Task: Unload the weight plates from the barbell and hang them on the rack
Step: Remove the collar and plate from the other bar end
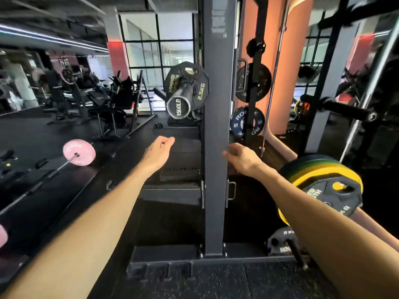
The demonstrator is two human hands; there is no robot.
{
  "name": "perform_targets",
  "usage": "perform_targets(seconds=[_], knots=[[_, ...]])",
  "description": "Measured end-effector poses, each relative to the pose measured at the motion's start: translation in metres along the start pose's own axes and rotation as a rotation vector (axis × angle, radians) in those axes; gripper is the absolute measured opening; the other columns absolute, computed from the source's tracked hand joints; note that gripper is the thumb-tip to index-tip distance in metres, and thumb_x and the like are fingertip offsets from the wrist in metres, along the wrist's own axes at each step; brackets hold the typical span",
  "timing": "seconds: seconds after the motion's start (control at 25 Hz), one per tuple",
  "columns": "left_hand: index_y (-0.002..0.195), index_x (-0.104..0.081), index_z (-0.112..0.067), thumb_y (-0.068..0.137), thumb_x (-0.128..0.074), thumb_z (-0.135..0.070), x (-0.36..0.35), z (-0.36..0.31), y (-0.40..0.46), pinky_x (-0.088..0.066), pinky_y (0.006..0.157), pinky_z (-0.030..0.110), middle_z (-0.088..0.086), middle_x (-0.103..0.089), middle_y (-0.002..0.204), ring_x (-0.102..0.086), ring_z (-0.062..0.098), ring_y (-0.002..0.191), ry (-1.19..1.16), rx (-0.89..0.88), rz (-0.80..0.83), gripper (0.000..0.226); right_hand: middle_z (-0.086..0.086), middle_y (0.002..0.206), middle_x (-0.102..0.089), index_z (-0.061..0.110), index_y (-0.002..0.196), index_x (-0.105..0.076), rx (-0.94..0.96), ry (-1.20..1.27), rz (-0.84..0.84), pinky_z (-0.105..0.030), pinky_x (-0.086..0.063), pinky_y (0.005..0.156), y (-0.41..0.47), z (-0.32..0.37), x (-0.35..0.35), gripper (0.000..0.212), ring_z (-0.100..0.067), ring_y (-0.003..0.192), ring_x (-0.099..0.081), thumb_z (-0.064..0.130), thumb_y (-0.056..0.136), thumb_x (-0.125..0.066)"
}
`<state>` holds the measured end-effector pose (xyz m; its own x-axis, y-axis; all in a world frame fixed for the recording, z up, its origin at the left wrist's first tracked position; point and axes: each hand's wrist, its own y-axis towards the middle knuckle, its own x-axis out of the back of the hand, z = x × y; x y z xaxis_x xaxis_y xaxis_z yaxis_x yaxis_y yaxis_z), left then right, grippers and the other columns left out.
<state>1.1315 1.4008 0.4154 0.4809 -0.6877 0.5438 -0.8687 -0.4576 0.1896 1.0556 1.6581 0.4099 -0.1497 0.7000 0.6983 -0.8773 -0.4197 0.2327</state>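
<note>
A black 2.5 kg plate [199, 87] sits on the barbell sleeve [180, 100], whose end cap reads 150LB, just left of the grey rack upright [217, 134]. My left hand [158, 151] reaches forward below that sleeve, fingers loosely apart and holding nothing. My right hand [240, 157] hovers beside the upright's right face, fingers curled but holding nothing. Behind the upright, a black plate [262, 83] and a blue plate [238, 123] hang on a storage post. At the right, a stack of yellow, green and black plates [323, 184] hangs on a rack peg.
A second barbell with a pink plate [78, 152] lies on the black floor at the left. Benches and machines [103, 98] stand beyond it. A small grey plate [280, 240] leans low at the right. Another black peg [347, 110] sticks out at the right.
</note>
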Motion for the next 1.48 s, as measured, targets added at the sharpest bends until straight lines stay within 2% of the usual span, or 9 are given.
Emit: perform_targets(seconds=[0.16, 0.44, 0.6, 0.88, 1.04, 1.16, 1.24, 1.36, 1.48], knots=[[0.114, -0.059, -0.035, 0.071, -0.036, -0.076, 0.038, -0.039, 0.031, -0.045, 0.103, 0.044, 0.001, -0.064, 0.12, -0.06, 0.023, 0.112, -0.087, -0.092, -0.097, 0.063, -0.009, 0.138, -0.053, 0.009, 0.139, -0.046, 0.113, -0.011, -0.07, -0.02, -0.035, 0.094, 0.035, 0.054, 0.034, 0.052, -0.021, 0.127, -0.051, 0.037, 0.096, -0.053], [0.122, -0.055, -0.022, 0.098, -0.033, -0.053, 0.08, -0.067, 0.078, -0.04, 0.086, 0.036, 0.0, -0.058, 0.117, -0.055, 0.021, 0.108, -0.003, -0.194, -0.087, 0.045, -0.006, 0.137, -0.055, 0.01, 0.137, -0.048, 0.118, -0.009, -0.171, -0.021, -0.036, 0.095, 0.088, 0.109, 0.052, 0.051, -0.02, 0.124, -0.053, 0.04, 0.096, -0.051], [0.118, -0.056, -0.018, 0.099, -0.031, -0.051, 0.081, -0.064, 0.117, -0.043, 0.096, 0.04, 0.004, -0.059, 0.118, -0.056, 0.024, 0.108, 0.005, -0.206, -0.07, 0.046, -0.006, 0.131, -0.059, 0.012, 0.132, -0.052, 0.107, -0.046, -0.191, -0.033, -0.044, 0.101, 0.124, 0.118, 0.052, 0.045, -0.024, 0.118, -0.056, 0.039, 0.096, -0.049], [0.112, -0.056, -0.015, 0.099, -0.031, -0.051, 0.058, -0.066, 0.185, -0.039, 0.086, 0.037, 0.003, -0.06, 0.112, -0.054, 0.023, 0.104, 0.084, -0.204, -0.07, 0.046, -0.014, 0.126, -0.061, 0.007, 0.127, -0.053, 0.131, -0.17, -0.173, -0.036, -0.046, 0.096, 0.199, 0.112, 0.045, 0.036, -0.032, 0.114, -0.057, 0.012, 0.092, -0.044], [0.115, -0.057, -0.012, 0.1, -0.033, -0.045, 0.042, -0.076, 0.224, -0.039, 0.087, 0.036, 0.006, -0.06, 0.113, -0.054, 0.026, 0.107, 0.113, -0.21, -0.081, 0.044, -0.01, 0.137, -0.054, 0.011, 0.138, -0.046, 0.157, -0.212, -0.067, -0.028, -0.04, 0.1, 0.239, 0.109, 0.041, 0.054, -0.028, 0.124, -0.051, -0.001, 0.086, -0.038], [0.099, -0.059, -0.003, 0.1, -0.038, -0.033, 0.028, -0.08, 0.248, -0.041, 0.077, 0.034, 0.015, -0.063, 0.102, -0.057, 0.027, 0.094, 0.09, -0.199, -0.037, 0.037, -0.005, 0.147, -0.044, 0.013, 0.146, -0.036, 0.197, -0.229, -0.011, -0.022, -0.033, 0.103, 0.258, 0.111, 0.033, 0.064, -0.024, 0.134, -0.042, -0.004, 0.085, -0.036], [0.075, -0.05, -0.003, 0.101, -0.041, -0.022, 0.019, -0.084, 0.256, -0.04, 0.065, 0.028, 0.017, -0.058, 0.083, -0.057, 0.022, 0.076, 0.091, -0.187, -0.012, 0.033, -0.005, 0.147, -0.044, 0.015, 0.148, -0.034, 0.199, -0.245, -0.016, -0.026, -0.04, 0.102, 0.264, 0.11, 0.028, 0.066, -0.025, 0.129, -0.047, -0.004, 0.085, -0.035], [0.066, -0.044, -0.012, 0.104, -0.038, -0.024, 0.011, -0.09, 0.259, -0.037, 0.039, 0.01, 0.004, -0.049, 0.064, -0.052, -0.003, 0.036, -0.052, -0.135, -0.031, 0.04, -0.008, 0.133, -0.058, 0.018, 0.144, -0.041, 0.187, -0.211, -0.071, -0.035, -0.048, 0.097, 0.272, 0.105, 0.022, 0.067, -0.029, 0.117, -0.056, -0.004, 0.081, -0.033], [0.076, -0.055, -0.011, 0.102, -0.043, -0.029, 0.011, -0.089, 0.263, -0.047, 0.047, 0.014, 0.008, -0.058, 0.076, -0.061, 0.002, 0.055, -0.175, -0.117, -0.034, 0.034, -0.009, 0.124, -0.064, 0.018, 0.137, -0.049, 0.163, -0.177, -0.133, -0.037, -0.049, 0.096, 0.274, 0.103, 0.016, 0.065, -0.031, 0.114, -0.057, -0.005, 0.078, -0.034]])
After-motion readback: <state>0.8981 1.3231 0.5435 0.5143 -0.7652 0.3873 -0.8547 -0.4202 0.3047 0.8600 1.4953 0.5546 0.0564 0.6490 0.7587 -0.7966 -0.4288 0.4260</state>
